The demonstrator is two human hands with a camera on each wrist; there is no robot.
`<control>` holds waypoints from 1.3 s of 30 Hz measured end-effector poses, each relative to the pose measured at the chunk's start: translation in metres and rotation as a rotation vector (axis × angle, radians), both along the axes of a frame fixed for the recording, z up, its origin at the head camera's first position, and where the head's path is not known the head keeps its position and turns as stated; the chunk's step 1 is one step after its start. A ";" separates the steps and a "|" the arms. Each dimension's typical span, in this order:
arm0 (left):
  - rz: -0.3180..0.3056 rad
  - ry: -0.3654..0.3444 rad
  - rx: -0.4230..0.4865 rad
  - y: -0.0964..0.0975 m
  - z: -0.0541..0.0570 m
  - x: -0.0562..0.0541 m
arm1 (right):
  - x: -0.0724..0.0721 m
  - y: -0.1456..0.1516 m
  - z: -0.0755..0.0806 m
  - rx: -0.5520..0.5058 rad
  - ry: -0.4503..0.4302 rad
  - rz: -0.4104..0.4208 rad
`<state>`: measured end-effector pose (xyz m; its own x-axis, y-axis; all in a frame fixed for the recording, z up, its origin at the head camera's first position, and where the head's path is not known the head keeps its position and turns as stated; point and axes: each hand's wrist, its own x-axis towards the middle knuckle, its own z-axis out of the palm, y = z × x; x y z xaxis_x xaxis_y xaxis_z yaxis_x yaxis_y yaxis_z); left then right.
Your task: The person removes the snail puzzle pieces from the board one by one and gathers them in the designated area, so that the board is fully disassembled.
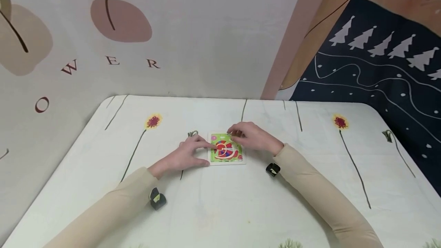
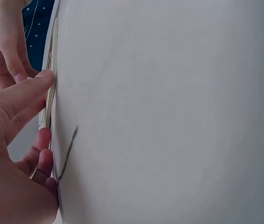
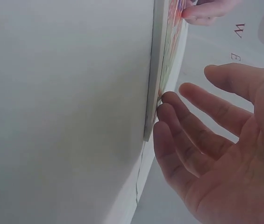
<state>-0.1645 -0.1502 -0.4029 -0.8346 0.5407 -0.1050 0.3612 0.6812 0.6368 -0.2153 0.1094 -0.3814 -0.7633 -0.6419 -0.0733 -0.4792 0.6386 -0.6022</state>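
Note:
A small board puzzle point(image 1: 225, 155) with a red snail on green and a pale rim lies flat on the table. From its left side my left hand point(image 1: 184, 154) reaches in, index finger extended onto the snail and thumb by the lower left edge. My right hand point(image 1: 253, 136) is over the upper right corner, fingers loosely bent. In the right wrist view the right hand point(image 3: 220, 135) has its fingers spread, fingertips close to the board's edge point(image 3: 157, 70), with nothing seen gripped. The left wrist view shows the board edge-on, partly hidden behind the left fingers point(image 2: 31, 88).
A white cloth printed with flowers point(image 1: 153, 121) covers the table point(image 1: 213, 209). Behind it hangs a pale wall sheet point(image 1: 206, 49) with letters, and a dark blue panel point(image 1: 372, 68) with trees stands at the right. Black wrist devices point(image 1: 273, 169) sit under both cuffs.

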 end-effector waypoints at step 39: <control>-0.005 -0.069 0.060 -0.004 -0.004 -0.005 | -0.023 -0.051 0.001 0.096 -0.071 0.080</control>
<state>-0.1695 -0.1538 -0.4070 -0.8240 0.5516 -0.1295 0.3178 0.6392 0.7003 -0.2383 0.0579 -0.3801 -0.7004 -0.6880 -0.1898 -0.4892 0.6564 -0.5743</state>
